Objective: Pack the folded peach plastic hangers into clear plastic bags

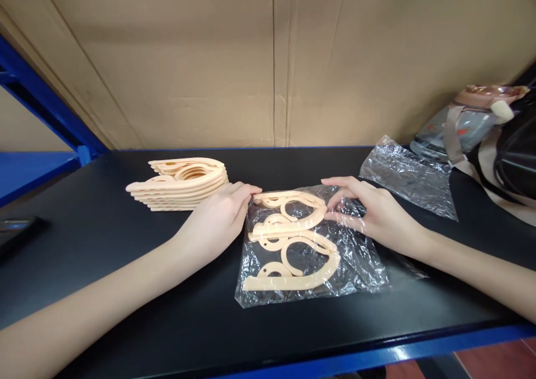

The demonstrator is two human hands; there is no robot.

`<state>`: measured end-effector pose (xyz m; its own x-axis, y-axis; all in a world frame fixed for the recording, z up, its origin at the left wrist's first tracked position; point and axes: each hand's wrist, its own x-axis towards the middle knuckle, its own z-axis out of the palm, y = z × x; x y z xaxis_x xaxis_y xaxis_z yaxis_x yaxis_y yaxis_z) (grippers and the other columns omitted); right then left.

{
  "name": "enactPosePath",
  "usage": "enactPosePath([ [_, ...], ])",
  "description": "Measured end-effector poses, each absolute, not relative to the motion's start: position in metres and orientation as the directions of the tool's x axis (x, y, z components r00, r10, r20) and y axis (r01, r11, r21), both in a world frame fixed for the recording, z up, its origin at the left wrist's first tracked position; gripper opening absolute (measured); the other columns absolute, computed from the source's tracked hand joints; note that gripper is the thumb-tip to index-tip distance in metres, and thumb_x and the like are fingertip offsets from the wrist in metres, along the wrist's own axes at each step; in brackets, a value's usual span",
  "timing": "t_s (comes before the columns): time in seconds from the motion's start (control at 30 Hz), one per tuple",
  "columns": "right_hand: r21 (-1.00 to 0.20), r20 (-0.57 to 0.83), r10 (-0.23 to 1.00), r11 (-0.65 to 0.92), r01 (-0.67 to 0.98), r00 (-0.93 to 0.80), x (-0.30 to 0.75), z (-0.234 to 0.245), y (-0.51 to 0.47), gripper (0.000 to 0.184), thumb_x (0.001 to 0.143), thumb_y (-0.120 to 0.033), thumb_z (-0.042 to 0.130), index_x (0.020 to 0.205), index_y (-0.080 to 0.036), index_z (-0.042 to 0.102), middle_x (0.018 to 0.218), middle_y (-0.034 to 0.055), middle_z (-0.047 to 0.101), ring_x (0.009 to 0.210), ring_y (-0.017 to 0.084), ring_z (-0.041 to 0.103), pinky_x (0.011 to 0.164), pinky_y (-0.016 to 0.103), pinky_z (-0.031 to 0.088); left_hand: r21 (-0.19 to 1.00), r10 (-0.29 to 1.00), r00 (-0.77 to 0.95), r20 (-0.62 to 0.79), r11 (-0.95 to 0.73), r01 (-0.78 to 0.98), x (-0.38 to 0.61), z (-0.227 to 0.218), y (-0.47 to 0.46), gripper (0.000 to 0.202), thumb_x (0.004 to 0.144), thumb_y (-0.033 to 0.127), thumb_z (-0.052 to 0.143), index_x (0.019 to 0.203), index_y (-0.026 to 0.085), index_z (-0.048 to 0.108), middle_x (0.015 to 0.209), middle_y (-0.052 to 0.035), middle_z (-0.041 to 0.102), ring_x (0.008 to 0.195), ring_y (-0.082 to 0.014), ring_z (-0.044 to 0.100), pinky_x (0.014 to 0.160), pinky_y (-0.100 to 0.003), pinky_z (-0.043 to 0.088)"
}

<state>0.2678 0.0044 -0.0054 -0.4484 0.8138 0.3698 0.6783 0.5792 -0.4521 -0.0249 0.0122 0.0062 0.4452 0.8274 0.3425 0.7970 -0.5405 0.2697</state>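
Note:
A clear plastic bag (360, 267) lies flat on the black tabletop (104, 228) and holds several peach plastic hanger pieces (293, 245). My left hand (218, 217) pinches the bag's far left corner beside the topmost piece. My right hand (372, 211) rests on the bag's far right side, fingers curled and pinching the film at its open end. A stack of the same peach pieces (180, 182) sits to the left, just beyond my left hand.
A pile of empty clear bags (410, 178) lies at the right rear. Behind it are a plastic-wrapped item (460, 125) and a dark bag (517, 156). A dark flat object (17, 231) lies at the far left. A cardboard wall (272, 61) backs the table, framed by a blue shelf (37, 105).

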Motion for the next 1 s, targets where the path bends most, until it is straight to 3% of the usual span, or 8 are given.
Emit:
enactPosePath([
  [0.13,-0.441,0.371,0.816,0.575,0.689,-0.443,0.267,-0.006,0.006,0.045,0.088,-0.043,0.062,0.128,-0.028,0.049,0.087,-0.002,0.071,0.083,0.02,0.065,0.082,0.041,0.049,0.384,0.87,0.392,0.298,-0.485,0.785,-0.027,0.01,0.005,0.04,0.093,0.02,0.033,0.122,0.016,0.061,0.112,-0.0061,0.07,0.101,-0.0218,0.065,0.093,-0.037,0.052],
  [0.33,-0.412,0.38,0.797,0.6,0.686,-0.469,0.265,-0.006,0.006,0.044,0.09,-0.044,0.059,0.129,-0.028,0.049,0.09,0.0003,0.072,0.088,0.022,0.067,0.086,0.043,0.048,0.421,0.897,0.358,0.26,-0.439,0.794,-0.026,0.01,0.001,0.042,0.095,0.026,0.035,0.13,0.017,0.058,0.115,-0.0064,0.069,0.102,-0.0225,0.065,0.096,-0.039,0.05],
  [0.53,-0.435,0.369,0.817,0.573,0.695,-0.443,0.263,-0.004,0.005,0.041,0.09,-0.041,0.06,0.127,-0.027,0.05,0.089,-0.001,0.072,0.085,0.021,0.066,0.085,0.042,0.048,0.427,0.895,0.358,0.267,-0.443,0.789,-0.026,0.013,-0.001,0.044,0.094,0.027,0.04,0.136,0.02,0.049,0.102,-0.005,0.067,0.087,-0.0198,0.065,0.08,-0.034,0.053],
  [0.63,-0.451,0.369,0.834,0.547,0.705,-0.41,0.262,-0.002,0.005,0.038,0.09,-0.04,0.06,0.124,-0.026,0.052,0.088,-0.0006,0.072,0.082,0.021,0.066,0.084,0.043,0.048,0.358,0.87,0.372,0.323,-0.476,0.803,-0.024,0.021,-0.009,0.034,0.093,0.033,0.042,0.122,0.021,0.057,0.104,-0.0053,0.065,0.086,-0.0202,0.063,0.073,-0.033,0.051],
  [0.77,-0.48,0.37,0.845,0.53,0.699,-0.386,0.262,0.001,0.004,0.036,0.09,-0.039,0.059,0.123,-0.025,0.052,0.09,0.0005,0.075,0.082,0.02,0.069,0.087,0.044,0.049,0.266,0.851,0.439,0.289,-0.512,0.817,-0.021,0.029,-0.018,0.015,0.087,0.033,0.049,0.088,0.023,0.061,0.087,0.0002,0.068,0.072,-0.0185,0.062,0.059,-0.03,0.045],
  [0.87,-0.507,0.352,0.852,0.522,0.686,-0.388,0.261,0.002,0.003,0.035,0.089,-0.041,0.059,0.121,-0.026,0.054,0.093,0.0011,0.076,0.082,0.021,0.071,0.089,0.046,0.05,0.229,0.857,0.453,0.245,-0.505,0.832,-0.022,0.03,-0.019,0.011,0.082,0.031,0.054,0.085,0.024,0.06,0.08,0.0018,0.068,0.061,-0.0168,0.059,0.053,-0.028,0.04],
  [1.0,-0.573,0.326,0.859,0.512,0.64,-0.395,0.262,0.002,0.002,0.037,0.088,-0.041,0.061,0.121,-0.026,0.055,0.094,0.0014,0.077,0.085,0.021,0.072,0.091,0.046,0.051,0.249,0.883,0.424,0.199,-0.464,0.85,-0.026,0.026,-0.017,0.014,0.084,0.035,0.052,0.085,0.025,0.062,0.076,0.0014,0.067,0.06,-0.0171,0.06,0.052,-0.028,0.041],
])
